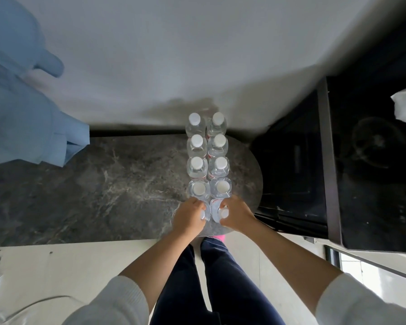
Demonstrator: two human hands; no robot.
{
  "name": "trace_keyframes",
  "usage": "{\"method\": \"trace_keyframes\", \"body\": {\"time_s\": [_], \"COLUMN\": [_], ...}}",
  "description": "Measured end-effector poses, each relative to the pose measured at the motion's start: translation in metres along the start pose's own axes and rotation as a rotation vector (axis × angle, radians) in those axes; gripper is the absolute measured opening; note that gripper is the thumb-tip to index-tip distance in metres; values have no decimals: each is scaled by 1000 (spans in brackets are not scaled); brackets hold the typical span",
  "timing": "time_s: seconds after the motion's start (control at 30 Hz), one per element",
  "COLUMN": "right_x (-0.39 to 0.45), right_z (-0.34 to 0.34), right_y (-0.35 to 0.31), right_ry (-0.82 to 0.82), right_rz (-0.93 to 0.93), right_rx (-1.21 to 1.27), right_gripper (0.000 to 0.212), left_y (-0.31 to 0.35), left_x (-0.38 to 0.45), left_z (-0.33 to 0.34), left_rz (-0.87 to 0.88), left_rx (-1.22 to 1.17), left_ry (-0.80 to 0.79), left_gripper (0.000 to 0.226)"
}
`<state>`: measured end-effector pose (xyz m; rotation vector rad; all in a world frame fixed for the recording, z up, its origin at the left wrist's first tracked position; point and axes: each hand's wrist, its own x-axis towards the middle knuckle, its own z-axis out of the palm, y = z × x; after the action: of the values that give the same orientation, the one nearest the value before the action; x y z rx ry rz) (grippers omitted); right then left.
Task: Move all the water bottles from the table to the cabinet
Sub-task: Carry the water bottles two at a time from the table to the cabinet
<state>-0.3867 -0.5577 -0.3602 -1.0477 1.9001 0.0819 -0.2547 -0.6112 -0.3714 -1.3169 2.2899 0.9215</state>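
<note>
bottles: ten clear plastic water bottles with white caps (196, 165) stand in two columns of five on the counter, touching one another
axis: each bottle stands upright, long axis vertical, cap pointing up toward the camera; the double row runs from the near edge away toward the wall
nearest pair: the near left bottle (204, 213) and near right bottle (217, 211) stand side by side at the front of the rows
left hand (188, 216): fingers curled round the near left bottle at its top
right hand (236, 214): fingers curled round the near right bottle at its top, thumb toward the cap
counter: dark grey marble-patterned counter (99, 191) with a rounded right end; the bottles stand near that end
right of it: a black cabinet with a glass front (298, 160), just beside the counter's rounded end
left: pale blue cloth (21, 118) hanging over the counter's far corner
behind: a plain light grey wall (174, 55)
below: the person's dark blue trousers (216, 277) and white sleeves
</note>
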Motion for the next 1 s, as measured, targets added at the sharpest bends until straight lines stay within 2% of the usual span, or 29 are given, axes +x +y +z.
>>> {"method": "trace_keyframes", "body": {"time_s": [0.3, 0.47, 0.67, 0.8, 1.0], "right_x": [0, -2, -12, -19, -23], "right_z": [-4, -6, -11, -21, -36], "right_y": [-4, -4, -3, -1, -26], "right_ry": [3, -8, -26, -9, 15], "right_rz": [-19, -19, -53, -73, -191], "right_rx": [14, 18, 13, -82, -250], "right_gripper": [45, 46, 56, 52, 38], "left_y": [2, 0, -7, -16, -42], "left_x": [4, 2, -8, -17, -43], "left_z": [2, 2, -3, -13, -43], "left_rz": [-5, -27, -18, -45, -180], "left_rx": [-2, -15, -20, -6, 18], "left_ry": [-42, -83, -84, -31, 127], "left_gripper": [32, 40, 44, 42, 34]}}
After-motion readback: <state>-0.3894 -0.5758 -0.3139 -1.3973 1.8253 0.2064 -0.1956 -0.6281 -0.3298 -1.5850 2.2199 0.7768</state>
